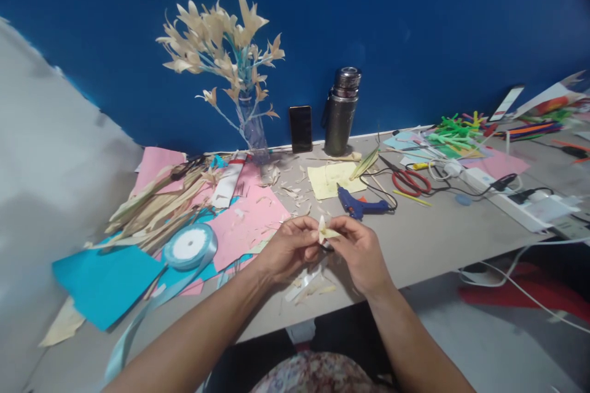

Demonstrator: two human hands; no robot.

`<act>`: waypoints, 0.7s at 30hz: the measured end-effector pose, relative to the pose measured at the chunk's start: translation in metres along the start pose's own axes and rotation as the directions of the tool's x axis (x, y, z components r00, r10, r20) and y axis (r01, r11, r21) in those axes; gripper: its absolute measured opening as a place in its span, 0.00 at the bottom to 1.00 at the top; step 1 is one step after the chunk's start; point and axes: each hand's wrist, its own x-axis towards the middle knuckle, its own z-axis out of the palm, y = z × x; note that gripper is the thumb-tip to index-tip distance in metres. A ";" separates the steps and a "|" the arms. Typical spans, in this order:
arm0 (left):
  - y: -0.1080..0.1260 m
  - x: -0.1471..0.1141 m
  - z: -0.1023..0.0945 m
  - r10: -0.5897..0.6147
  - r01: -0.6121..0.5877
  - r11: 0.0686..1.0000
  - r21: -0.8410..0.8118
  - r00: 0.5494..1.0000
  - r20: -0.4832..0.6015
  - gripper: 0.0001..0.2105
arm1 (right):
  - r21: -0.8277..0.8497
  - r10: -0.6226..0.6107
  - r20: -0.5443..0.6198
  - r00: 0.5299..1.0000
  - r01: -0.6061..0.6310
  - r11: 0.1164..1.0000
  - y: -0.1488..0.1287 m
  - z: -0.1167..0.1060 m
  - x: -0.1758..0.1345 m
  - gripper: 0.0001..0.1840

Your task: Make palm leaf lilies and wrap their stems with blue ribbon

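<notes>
Between my two hands, near the table's front edge, is a small pale husk flower [324,233] with pointed petals. My left hand [295,245] pinches it from the left, its fingers curled beneath. From the right, my right hand [358,249] holds a petal between thumb and fingers. Just beyond the hands lies a blue glue gun [362,204], close to a yellow paper sheet [334,179] and red-handled scissors [410,182]. Pale scraps and a clear strip [306,282] lie under my hands.
A clear vase [254,132] with husk flowers [221,37] stands at the back, beside a phone [300,129] and a thermos [342,113]. Left are a ribbon roll [188,245], dried husks [152,202] and coloured paper [108,279]. A power strip [507,199] with cables lies right.
</notes>
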 end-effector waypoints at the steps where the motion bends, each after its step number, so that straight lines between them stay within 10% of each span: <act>1: 0.000 0.000 0.000 0.003 -0.003 1.000 0.000 1.000 0.000 0.12 | -0.001 -0.005 -0.004 1.000 0.005 1.000 0.000 0.000 0.000 0.05; 21: 0.006 0.004 -0.018 0.112 -0.111 0.994 0.021 0.993 -0.044 0.16 | -0.330 -0.102 -0.059 0.993 0.077 0.941 -0.006 -0.028 -0.007 0.09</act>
